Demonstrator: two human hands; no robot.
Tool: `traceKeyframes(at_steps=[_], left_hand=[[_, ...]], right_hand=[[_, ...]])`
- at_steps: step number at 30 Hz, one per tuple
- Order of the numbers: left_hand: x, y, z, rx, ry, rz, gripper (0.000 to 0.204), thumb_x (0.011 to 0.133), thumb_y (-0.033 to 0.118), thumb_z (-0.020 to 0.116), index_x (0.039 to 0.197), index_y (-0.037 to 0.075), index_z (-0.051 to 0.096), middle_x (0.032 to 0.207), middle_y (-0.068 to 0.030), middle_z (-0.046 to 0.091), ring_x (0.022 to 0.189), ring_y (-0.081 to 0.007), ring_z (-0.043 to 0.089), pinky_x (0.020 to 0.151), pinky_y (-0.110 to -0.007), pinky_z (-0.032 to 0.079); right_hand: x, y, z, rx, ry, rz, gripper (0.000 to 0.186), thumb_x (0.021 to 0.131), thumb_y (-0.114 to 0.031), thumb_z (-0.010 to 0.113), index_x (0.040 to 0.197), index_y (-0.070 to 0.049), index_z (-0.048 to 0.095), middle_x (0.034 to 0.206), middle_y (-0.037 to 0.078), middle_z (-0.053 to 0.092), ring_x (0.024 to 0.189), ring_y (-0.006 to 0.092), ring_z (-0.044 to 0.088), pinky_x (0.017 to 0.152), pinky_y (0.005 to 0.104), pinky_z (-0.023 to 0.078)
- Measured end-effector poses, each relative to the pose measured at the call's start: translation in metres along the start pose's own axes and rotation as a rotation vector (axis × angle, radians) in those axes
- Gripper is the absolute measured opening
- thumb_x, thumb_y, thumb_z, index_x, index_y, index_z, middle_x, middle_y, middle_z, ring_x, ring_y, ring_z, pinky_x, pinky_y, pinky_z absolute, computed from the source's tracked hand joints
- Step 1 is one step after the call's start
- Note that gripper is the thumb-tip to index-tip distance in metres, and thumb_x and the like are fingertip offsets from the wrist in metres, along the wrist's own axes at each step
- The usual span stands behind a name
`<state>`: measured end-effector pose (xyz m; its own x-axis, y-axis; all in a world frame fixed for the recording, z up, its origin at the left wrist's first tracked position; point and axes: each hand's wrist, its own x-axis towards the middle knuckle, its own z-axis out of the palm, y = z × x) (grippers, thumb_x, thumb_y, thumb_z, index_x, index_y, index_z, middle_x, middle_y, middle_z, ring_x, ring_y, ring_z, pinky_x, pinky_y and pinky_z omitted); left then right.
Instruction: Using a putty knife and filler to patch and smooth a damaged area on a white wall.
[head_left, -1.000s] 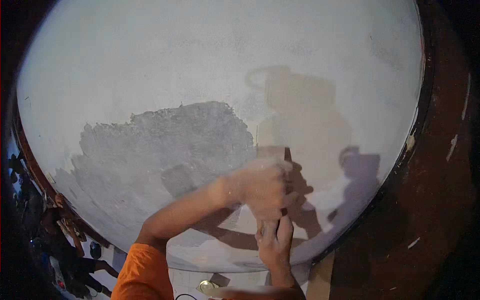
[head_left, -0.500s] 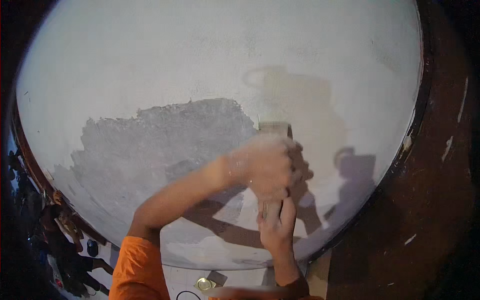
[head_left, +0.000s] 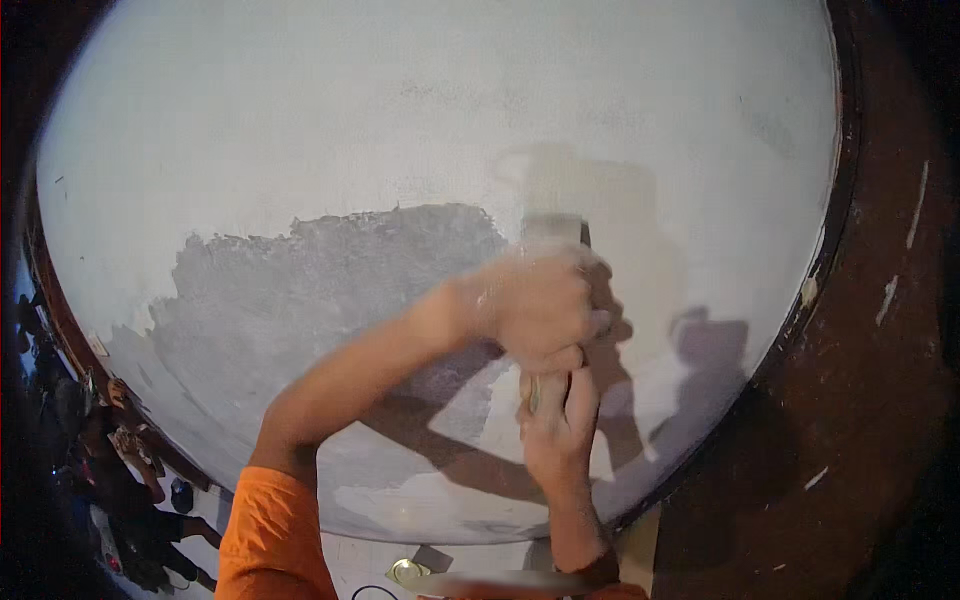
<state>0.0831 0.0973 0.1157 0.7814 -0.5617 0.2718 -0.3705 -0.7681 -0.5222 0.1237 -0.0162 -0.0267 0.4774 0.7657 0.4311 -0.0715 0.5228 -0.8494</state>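
Observation:
A scraper [head_left: 555, 231] with a flat, wide blade is held upright against a white painted wall [head_left: 440, 120]. My left hand [head_left: 540, 308] is closed over the upper part of the tool, just below the blade, and hides most of it. Lower down, my right hand [head_left: 558, 415] wraps the handle, its thumb side close to the left hand. Left of the blade spreads a ragged grey patch [head_left: 300, 285] where the white surface layer is absent. The blade appears to touch the wall, right of that patch's edge. My fingers are slightly smeared by motion.
A dark brown panel [head_left: 860, 400] with pale streaks borders the wall on the right. Another person [head_left: 130, 480] is at the far lower left. On the pale floor below lie a round yellowish object [head_left: 407, 571], a small grey piece [head_left: 433, 558] and a dark cable [head_left: 375, 590].
Both hands have slid the scraper a short way up the wall. The grey patch keeps much the same outline.

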Motion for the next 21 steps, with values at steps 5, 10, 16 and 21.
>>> traceKeyframes(at_steps=[5,10,16,21], left_hand=[[-0.006,0.010,0.006,0.044,-0.086,-0.080,0.031,0.066,0.036,0.061,0.075,0.006,0.063,0.057,-0.0097,0.059,0.060,-0.0314,0.060,0.068,-0.041,0.049],[-0.015,0.030,0.032,0.031,-0.173,-0.067,0.031,0.064,0.036,0.063,0.075,0.008,0.065,0.058,-0.0070,0.060,0.060,-0.0270,0.062,0.071,-0.038,0.049],[-0.003,-0.002,-0.020,0.036,-0.139,-0.073,0.031,0.062,0.034,0.063,0.064,0.003,0.062,0.059,-0.0088,0.061,0.061,-0.0308,0.059,0.070,-0.038,0.050],[-0.020,0.036,0.055,0.022,-0.204,-0.031,0.028,0.062,0.037,0.064,0.064,0.008,0.065,0.060,-0.0049,0.062,0.062,-0.0249,0.062,0.070,-0.037,0.049]], right_hand=[[-0.011,-0.013,-0.001,0.010,-0.010,0.099,0.027,0.106,-0.025,0.042,0.098,-0.001,0.049,0.076,0.000,0.046,0.064,0.0071,0.044,0.053,0.0245,0.039],[-0.028,0.026,-0.012,0.034,0.006,0.114,0.029,0.105,-0.026,0.044,0.105,0.002,0.050,0.076,0.004,0.052,0.063,0.0105,0.049,0.054,0.0288,0.042],[0.003,-0.019,0.008,-0.050,-0.032,0.006,0.027,0.106,-0.024,0.042,0.102,0.002,0.049,0.073,0.004,0.048,0.063,0.0115,0.048,0.053,0.0289,0.041],[-0.037,0.024,-0.015,0.097,0.011,0.141,0.025,0.107,-0.022,0.039,0.104,0.001,0.048,0.075,0.001,0.045,0.065,0.0084,0.046,0.053,0.0271,0.040]])
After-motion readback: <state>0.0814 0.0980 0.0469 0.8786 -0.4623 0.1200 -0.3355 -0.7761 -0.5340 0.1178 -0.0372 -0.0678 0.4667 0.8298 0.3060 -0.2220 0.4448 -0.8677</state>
